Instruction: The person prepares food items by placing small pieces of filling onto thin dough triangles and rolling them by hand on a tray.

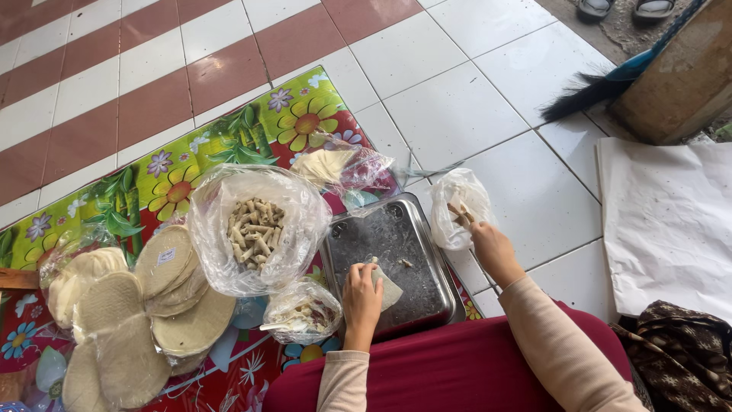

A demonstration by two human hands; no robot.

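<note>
Steel tray [427, 301] on the flowered mat [229, 130], a pale wrapper piece [389, 290] lying in it; left hand [361, 296] palm down on that piece, fingers [357, 272] curled close together and pressing its edge, forearm rising straight from the lap. Right hand [490, 246] stretched out beyond the tray's right rim over the white floor tiles [457, 107], fingers closed, pinching a small clear bag [455, 207] holding a few rolled sticks. Larger bag of rolled sticks [255, 229] and stacked round wrappers [164, 263] left of the tray.

Soft, even daylight; faint shadows only, mild glare on the metal tray [427, 252] and plastic bags [221, 198], sharp focus, slight edge distortion
</note>
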